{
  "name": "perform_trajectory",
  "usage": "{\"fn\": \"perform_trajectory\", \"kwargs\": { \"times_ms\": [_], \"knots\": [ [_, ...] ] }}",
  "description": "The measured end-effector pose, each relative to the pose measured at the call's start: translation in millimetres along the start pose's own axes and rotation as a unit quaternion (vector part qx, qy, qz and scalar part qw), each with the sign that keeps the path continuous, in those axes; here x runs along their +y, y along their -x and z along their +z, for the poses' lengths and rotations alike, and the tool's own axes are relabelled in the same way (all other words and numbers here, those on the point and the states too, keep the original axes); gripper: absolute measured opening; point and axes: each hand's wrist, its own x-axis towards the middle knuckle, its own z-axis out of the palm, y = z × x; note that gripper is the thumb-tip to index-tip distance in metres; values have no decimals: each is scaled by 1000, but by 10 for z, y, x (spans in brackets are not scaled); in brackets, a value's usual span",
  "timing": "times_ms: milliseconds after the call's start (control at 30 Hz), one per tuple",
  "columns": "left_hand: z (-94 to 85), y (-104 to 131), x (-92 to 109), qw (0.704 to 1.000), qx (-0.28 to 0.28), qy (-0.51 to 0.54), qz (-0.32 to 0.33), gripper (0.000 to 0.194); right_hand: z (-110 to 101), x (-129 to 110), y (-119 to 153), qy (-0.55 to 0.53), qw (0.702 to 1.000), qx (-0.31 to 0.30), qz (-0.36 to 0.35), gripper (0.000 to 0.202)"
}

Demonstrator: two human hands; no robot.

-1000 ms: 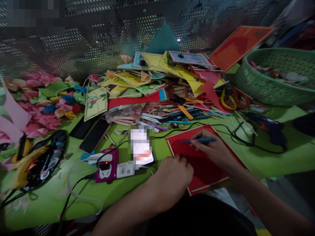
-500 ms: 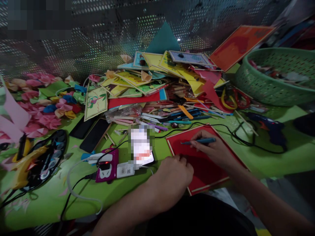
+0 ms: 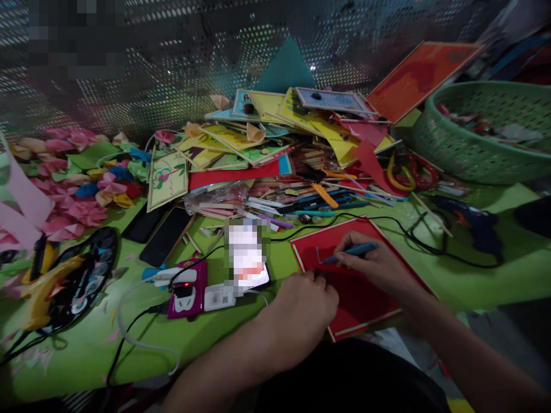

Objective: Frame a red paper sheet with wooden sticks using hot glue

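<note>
A red sheet (image 3: 357,304) edged with pale wooden sticks lies on the green table (image 3: 241,344). My right hand (image 3: 365,261) is closed round a blue pen (image 3: 359,249), its tip on the sheet's upper left part, at the end of a thin light line (image 3: 317,254). My left hand (image 3: 307,307) rests on the sheet's left edge with its fingers curled under; whether they hold anything is hidden. Left of the sheet lies a lit phone (image 3: 247,252), its screen blurred.
Framed cards (image 3: 232,143), markers (image 3: 275,207) and scissors (image 3: 400,172) are heaped behind. A green basket (image 3: 482,143) and glue gun (image 3: 473,226) stand right. Left are a power strip (image 3: 187,289), yellow glue gun (image 3: 51,287) and paper flowers (image 3: 77,189).
The pen tip has moved down and slightly right on the red sheet. A light, L-shaped line now shows where the tip has passed. My left hand has stayed in place.
</note>
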Motion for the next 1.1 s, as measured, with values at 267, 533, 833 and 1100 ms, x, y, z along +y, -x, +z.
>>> {"fn": "perform_trajectory", "kwargs": {
  "times_ms": [267, 533, 833, 1100],
  "knots": [
    [61, -17, -18, 1000, 13, 5, 8, 11, -4, 38, -4, -35, 999, 36, 15, 27],
    [-19, -10, -1, 1000, -10, 11, -7, 15, 8, 101, -32, -12, 998, 65, -1, 28],
    [-2, -17, -20, 1000, -17, 26, -3, 17, 22, 71, -48, 9, 998, 61, -9, 31],
    [0, -10, -13, 1000, -1, 17, -3, 14, 33, 25, -53, 13, 998, 59, -15, 26]
  ]
}}
